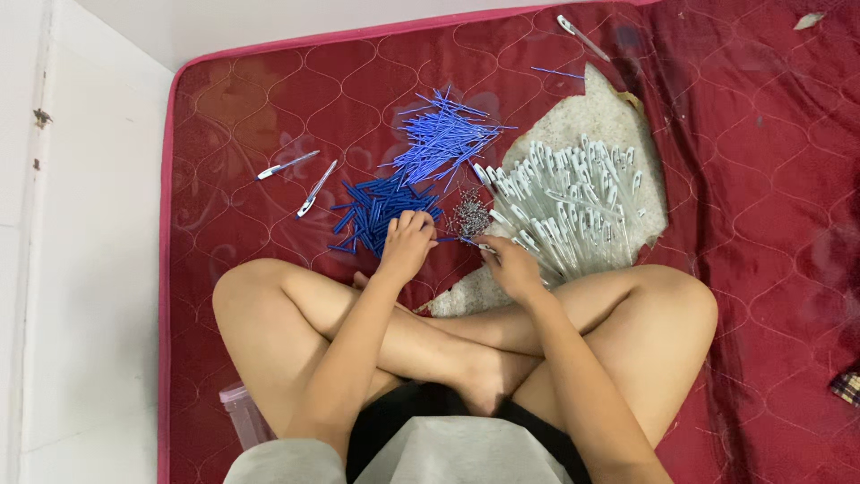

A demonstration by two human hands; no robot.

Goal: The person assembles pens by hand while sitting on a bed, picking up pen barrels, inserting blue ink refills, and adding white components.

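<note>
A person sits cross-legged on a red quilted mattress (269, 116), knees spread wide. Beside the left thigh a clear plastic jar (240, 410) pokes out.

Just past the shins, the left hand (406, 244) rests curled, fingers down on the near edge of a heap of dark blue caps (376, 211) — whether it grips any, I cannot tell. The right hand (511, 264) is pinched shut on a clear pen barrel (479, 244), with a thin blue refill (451, 238) at its tip, between the two hands.

Just beyond the hands lies a small pile of metal springs (468, 213). To the right, a big heap of clear barrels (573, 202) sits on worn, bare padding. Farther off — a fan of blue refills (443, 134). Two finished pens (303, 179) lie apart on the left, one more (582, 38) near the far edge.
</note>
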